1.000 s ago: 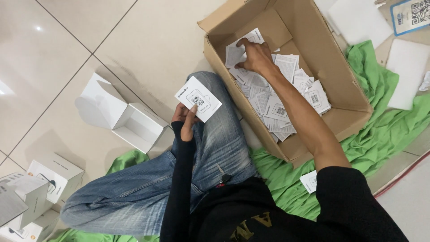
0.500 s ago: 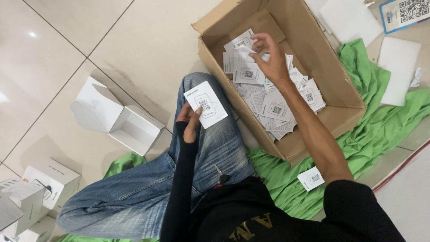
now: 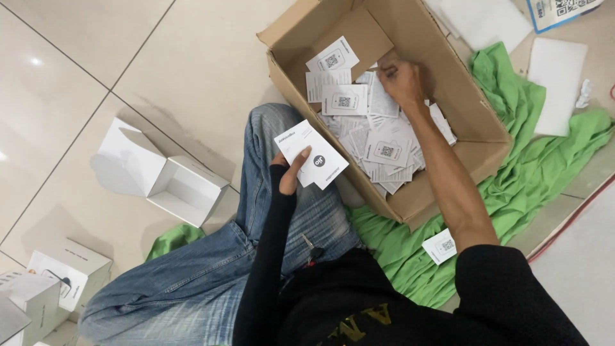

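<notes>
left hand [image 3: 289,172]: at the centre of the frame, over a jeans-clad knee [image 3: 272,138], fingers clamped on a small stack of white cards [image 3: 312,154], thumb across the top card, which carries a dark round mark.
right hand [image 3: 402,82]: upper middle of the frame, reaching down into the cardboard box [image 3: 467,115], fingers curled together on the loose cards there; whether it actually grips one i cannot tell.
hands: well apart, one outside the box, one inside it.
loose cards [image 3: 378,138]: a heap of white leaflets with square printed codes, covering the box floor, some leaning on its far wall.
cardboard box: brown, flaps open, upper middle of the frame, resting partly on the green cloth, just beside the knee.
green cloth [image 3: 532,173]: crumpled on the floor at the right, running under the box and towards the lower centre.
stray card [image 3: 440,246]: on the green cloth, by the right forearm.
open white carton [image 3: 163,176]: left of the knee, on the tiled floor [image 3: 128,57], lid up.
closed white cartons [image 3: 61,275]: lower left corner.
white sheets [image 3: 556,83]: upper right, flat on the floor.
</notes>
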